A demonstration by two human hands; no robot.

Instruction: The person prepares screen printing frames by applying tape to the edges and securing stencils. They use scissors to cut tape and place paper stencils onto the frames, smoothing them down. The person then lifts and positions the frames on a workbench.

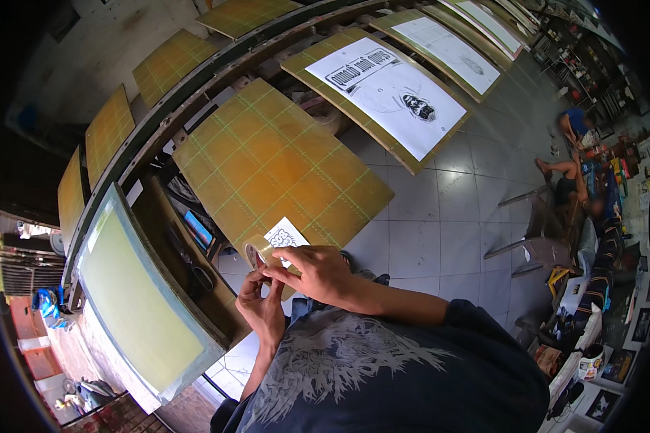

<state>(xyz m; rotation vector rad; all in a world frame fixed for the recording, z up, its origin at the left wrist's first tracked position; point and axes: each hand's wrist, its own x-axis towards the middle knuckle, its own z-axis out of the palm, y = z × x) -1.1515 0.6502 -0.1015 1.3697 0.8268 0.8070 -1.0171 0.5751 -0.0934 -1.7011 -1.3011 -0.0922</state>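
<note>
A roll of clear yellowish tape (pixel 256 252) is held up in front of my chest, above the near edge of a board. My right hand (pixel 318 274) grips its right side with bent fingers. Below it, my left hand (pixel 261 309) is closed, its fingertips pinched at the roll's lower edge; whether a loose tape end lies between them I cannot tell. Just behind the roll, a small white paper with a black printed design (pixel 287 233) lies on the brown board (pixel 274 159), which is marked with a green grid. My hands cover part of that paper.
Left of the board stands a framed screen (pixel 141 289) with a pale green mesh. Scissors (pixel 201 276) lie in the wooden tray beside it. Another board bears a large printed sheet (pixel 383 86). At right are a chair (pixel 538 231) and a person (pixel 574 126) by cluttered shelves.
</note>
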